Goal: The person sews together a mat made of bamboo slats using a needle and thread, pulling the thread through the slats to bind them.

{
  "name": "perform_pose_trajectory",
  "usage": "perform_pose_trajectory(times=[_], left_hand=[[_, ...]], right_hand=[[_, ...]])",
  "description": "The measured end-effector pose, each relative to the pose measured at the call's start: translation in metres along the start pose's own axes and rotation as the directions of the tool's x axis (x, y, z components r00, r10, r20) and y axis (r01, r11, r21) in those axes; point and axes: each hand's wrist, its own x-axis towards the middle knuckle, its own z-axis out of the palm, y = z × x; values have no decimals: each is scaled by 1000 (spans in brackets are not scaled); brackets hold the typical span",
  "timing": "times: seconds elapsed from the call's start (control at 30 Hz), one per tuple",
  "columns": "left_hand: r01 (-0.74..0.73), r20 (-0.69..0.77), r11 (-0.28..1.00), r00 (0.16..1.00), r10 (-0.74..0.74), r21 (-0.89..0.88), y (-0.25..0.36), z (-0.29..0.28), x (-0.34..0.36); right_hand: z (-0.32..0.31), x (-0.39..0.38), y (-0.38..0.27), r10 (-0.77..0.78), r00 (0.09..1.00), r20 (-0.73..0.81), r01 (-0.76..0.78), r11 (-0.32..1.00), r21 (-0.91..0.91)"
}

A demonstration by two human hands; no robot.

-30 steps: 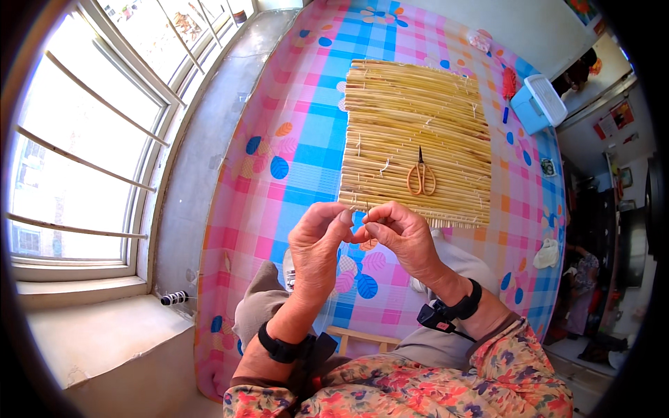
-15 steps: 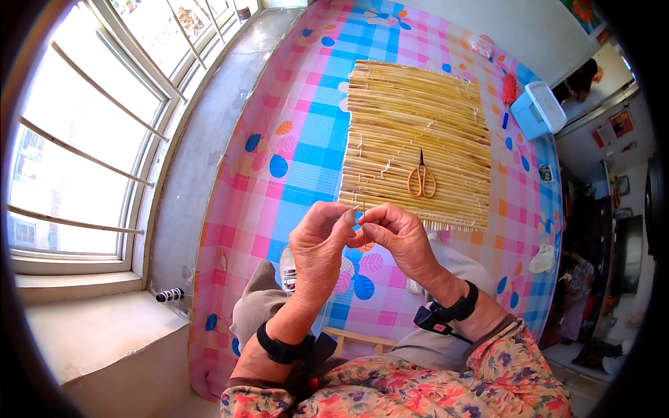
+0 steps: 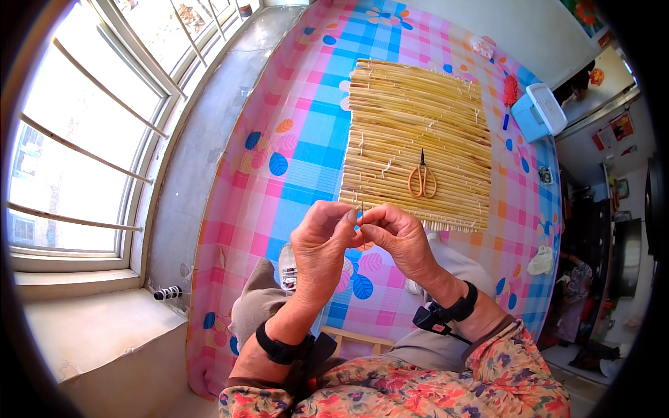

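My left hand point(image 3: 323, 233) and my right hand point(image 3: 391, 237) meet in front of me, thumbs and forefingers pinched, tips almost touching. A thin upright needle point(image 3: 362, 207) shows between the fingertips, seemingly in the right hand's pinch. The left fingertips appear to pinch a fine thread, too thin to make out clearly. Just beyond the hands lies a mat of yellowish stalks point(image 3: 411, 118), bound with white string whose knotted ends stick up. Scissors point(image 3: 422, 182) with tan handles rest on the mat, dark blades pointing away.
A plaid, flowered sheet point(image 3: 300, 202) covers the bed under the mat. On the left sill stands a dark-and-white thread spool point(image 3: 167, 293), lying on its side. A blue box with white lid point(image 3: 538, 111), a red duster point(image 3: 511, 90) and a white cloth point(image 3: 541, 260) are at the right.
Both hands keep their pinch at nearly the same spot. The view has shifted very slightly; the mat and scissors lie as before.
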Motion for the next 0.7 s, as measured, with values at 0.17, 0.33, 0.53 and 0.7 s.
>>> perform_pose_trajectory(times=[0.17,0.33,0.53,0.7], left_hand=[[2,16,1000,1000,-3,30,0,-1,0],[27,17,999,999,-27,17,2,0,-1],[10,19,1000,1000,-10,19,0,-1,-1],[4,1,1000,1000,-4,8,1,0,0]], right_hand=[[0,0,0,-2,1000,7,2,1000,11],[2,0,0,-22,1000,4,22,1000,20],[1,-1,0,-8,1000,12,7,1000,21],[1,-1,-2,-7,1000,18,6,1000,4]])
